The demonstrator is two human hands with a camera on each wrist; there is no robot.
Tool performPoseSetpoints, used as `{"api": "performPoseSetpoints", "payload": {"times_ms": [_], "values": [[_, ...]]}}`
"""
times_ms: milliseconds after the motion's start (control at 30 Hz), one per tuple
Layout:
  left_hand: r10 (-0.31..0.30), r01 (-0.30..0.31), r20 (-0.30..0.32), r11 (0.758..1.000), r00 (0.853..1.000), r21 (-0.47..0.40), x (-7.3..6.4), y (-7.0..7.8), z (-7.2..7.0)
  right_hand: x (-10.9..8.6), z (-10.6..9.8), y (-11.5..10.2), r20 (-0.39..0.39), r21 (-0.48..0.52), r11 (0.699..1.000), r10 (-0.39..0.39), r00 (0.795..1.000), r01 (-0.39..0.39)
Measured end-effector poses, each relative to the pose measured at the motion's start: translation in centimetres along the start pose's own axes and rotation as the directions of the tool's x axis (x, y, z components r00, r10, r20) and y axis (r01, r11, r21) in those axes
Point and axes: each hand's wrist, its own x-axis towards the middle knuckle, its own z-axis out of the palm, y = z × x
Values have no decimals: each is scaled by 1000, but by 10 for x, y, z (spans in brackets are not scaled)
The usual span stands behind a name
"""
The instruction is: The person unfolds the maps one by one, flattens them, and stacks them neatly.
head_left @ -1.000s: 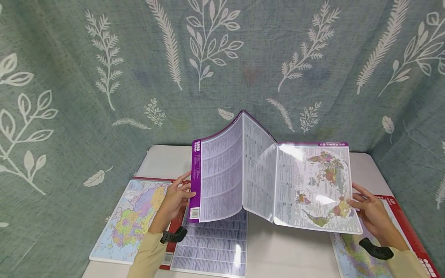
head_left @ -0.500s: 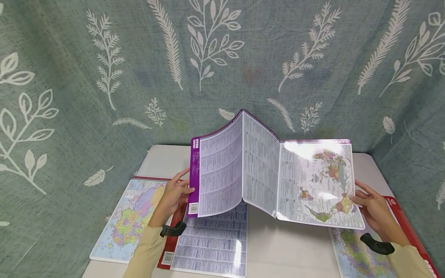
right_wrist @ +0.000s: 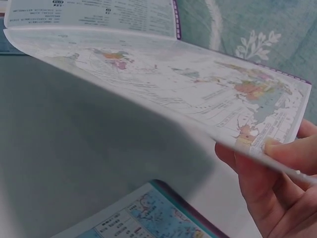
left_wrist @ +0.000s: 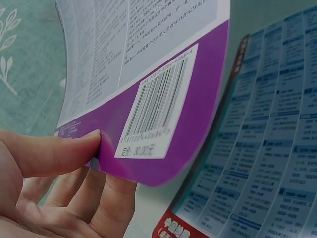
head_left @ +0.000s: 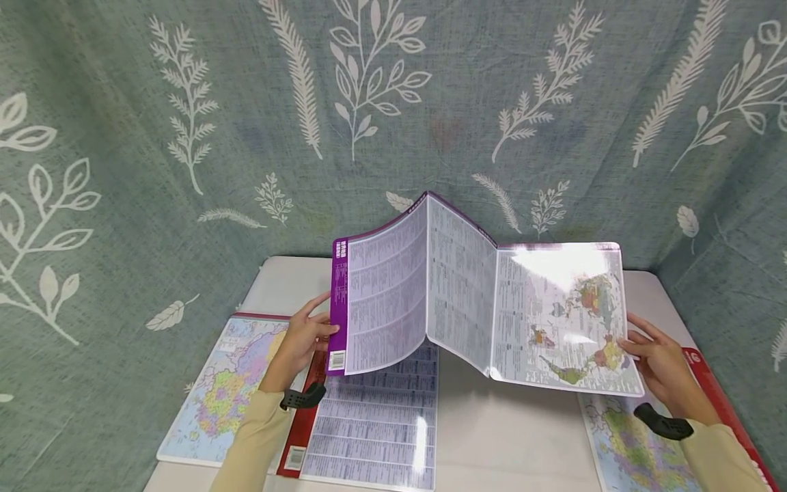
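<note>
A purple-edged folding map (head_left: 461, 287) is spread in three panels above the table, its creases bent in a zigzag. My left hand (head_left: 303, 336) pinches the purple left edge, thumb in front and fingers behind, close to the barcode (left_wrist: 157, 99) in the left wrist view. At the opposite end, my right hand (head_left: 660, 362) grips the panel printed with a small world map (head_left: 590, 301). The right wrist view shows the thumb on the printed face and the other fingers beneath. Glare whitens part of that panel.
Below the held map lies a red-edged text sheet (head_left: 375, 437) on the white table (head_left: 510, 437). A colourful map (head_left: 227, 403) lies at the left, another red-bordered map (head_left: 645, 437) at the right. A leaf-patterned curtain (head_left: 393, 123) hangs behind.
Both hands have raised the folding map slightly, and its left edge has shifted a little left and its right panel a little right. More of the text sheet beneath shows.
</note>
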Motion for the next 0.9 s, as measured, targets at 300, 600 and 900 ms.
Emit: {"api": "performPoseSetpoints", "payload": {"times_ms": [300,600,900], "values": [[-15,15,-44,1000,999,-14,8,-1,-4,5,0,-4,-36,-61,998,-1,999,-2],[2,-1,-82,1000,997,12,14,1,-5,9,-7,-7,-16,-59,997,-49,999,48],[-7,10,-129,1000,992,26,21,1,-11,14,-13,-14,-21,-58,998,-19,1000,18]]}}
